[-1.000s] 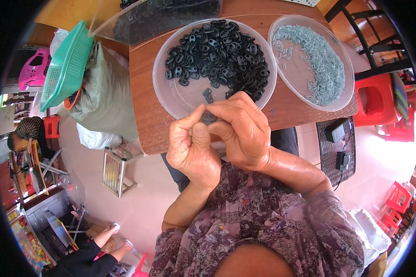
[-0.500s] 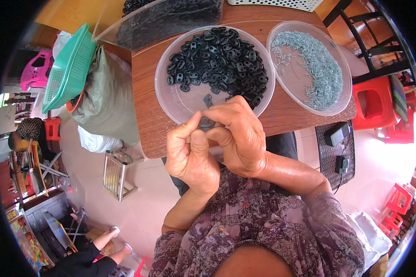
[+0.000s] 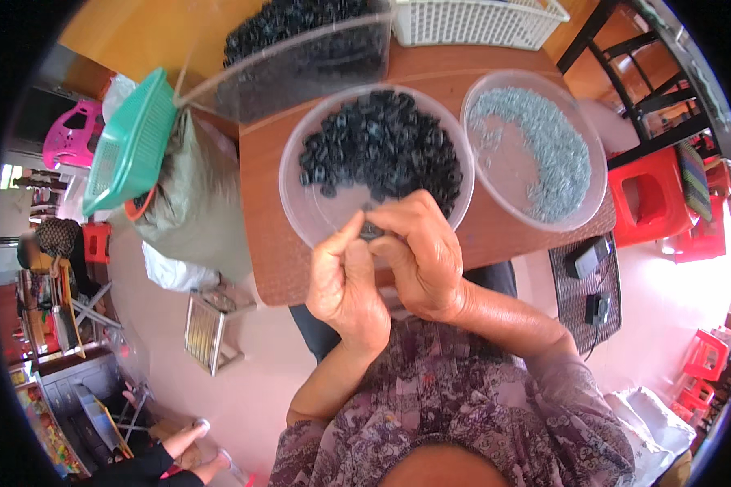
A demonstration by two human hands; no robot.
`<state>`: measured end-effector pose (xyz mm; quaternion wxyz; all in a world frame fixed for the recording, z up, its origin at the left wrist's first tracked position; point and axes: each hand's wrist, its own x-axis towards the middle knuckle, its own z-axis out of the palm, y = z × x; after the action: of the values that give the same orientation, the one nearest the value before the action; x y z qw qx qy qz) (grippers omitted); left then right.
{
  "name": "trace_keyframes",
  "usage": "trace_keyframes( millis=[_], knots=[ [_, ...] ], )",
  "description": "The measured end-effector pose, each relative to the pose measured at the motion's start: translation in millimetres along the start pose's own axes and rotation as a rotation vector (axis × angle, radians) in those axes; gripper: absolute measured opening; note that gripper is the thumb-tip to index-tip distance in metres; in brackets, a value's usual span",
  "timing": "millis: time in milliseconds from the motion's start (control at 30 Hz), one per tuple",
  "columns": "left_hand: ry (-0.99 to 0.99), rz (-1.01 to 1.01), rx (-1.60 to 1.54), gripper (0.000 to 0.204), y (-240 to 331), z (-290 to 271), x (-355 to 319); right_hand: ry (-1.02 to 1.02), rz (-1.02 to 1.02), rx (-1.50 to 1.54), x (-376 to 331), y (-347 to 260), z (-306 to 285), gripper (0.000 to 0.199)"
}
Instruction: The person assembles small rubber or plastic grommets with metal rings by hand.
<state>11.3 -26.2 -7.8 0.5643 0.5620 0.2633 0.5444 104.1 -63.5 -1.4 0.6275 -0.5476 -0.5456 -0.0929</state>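
Note:
My left hand (image 3: 348, 284) and my right hand (image 3: 422, 260) meet over the near rim of a round clear basin (image 3: 294, 213). Thumbs and forefingers of both pinch one small dark plastic piece (image 3: 370, 230); fingers and blur hide most of its shape. Inside the basin lies a heap of small black oval plastic pieces (image 3: 382, 142), many showing holes. To the right, a second round clear basin (image 3: 508, 166) holds a great many small, slim, pale blue-grey pieces (image 3: 562, 154), too small to name for certain.
Behind the basins on the wooden table (image 3: 439, 69) stand a clear bin (image 3: 317, 69) of black pieces and a white basket (image 3: 475, 23). A green basket (image 3: 130, 154) rests by a grey sack (image 3: 195, 203) at left. Red stools (image 3: 646, 199) stand right. Other people are at far left.
The whole view has tilted, so table and basins sit lower in the picture. Both hands keep their pinch on the small dark piece, with little shift of the fingers.

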Motion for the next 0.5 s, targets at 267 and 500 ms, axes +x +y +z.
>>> trace_keyframes(
  millis=[267, 500],
  knots=[
    [-0.605, -0.404, -0.166, 0.024, 64.1, -13.6, -3.7, 0.029, 0.446, 0.008, 21.4, 8.1, -41.5, 0.011],
    [-1.677, -0.403, -1.018, 0.038, 113.3, 0.7, 13.0, 0.094, 0.185, -0.491, 165.2, 119.5, -83.9, 0.021]
  ],
)
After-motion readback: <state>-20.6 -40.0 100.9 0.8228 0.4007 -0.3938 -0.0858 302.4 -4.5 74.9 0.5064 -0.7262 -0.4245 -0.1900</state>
